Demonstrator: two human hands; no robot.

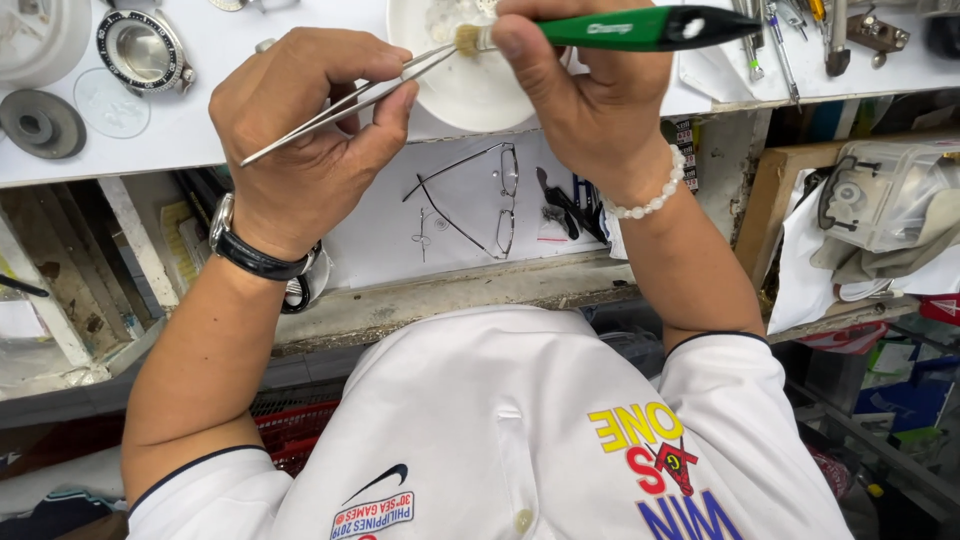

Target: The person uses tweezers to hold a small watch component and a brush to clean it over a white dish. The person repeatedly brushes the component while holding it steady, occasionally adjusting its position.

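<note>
Holding tweezers (340,105) in the left hand (310,140), a person's right hand (590,100) closes around a green brush (640,28). Bristles meet the tweezer tips over a white dish (450,90) at 12 o'clock; brushing looks underway, with a watch case (143,50) waiting at 10 o'clock.

Bright, even overhead light — glare on white bench (200,140), soft shadows below, sharp focus, edges slightly bowed.

This looks like a small watch-repair workshop: a white counter (200,140) carries an opened watch case (143,50), a loose round crystal (111,103), and hand tools (790,40), with thin-framed spectacles (480,200) on the shelf beneath.
</note>
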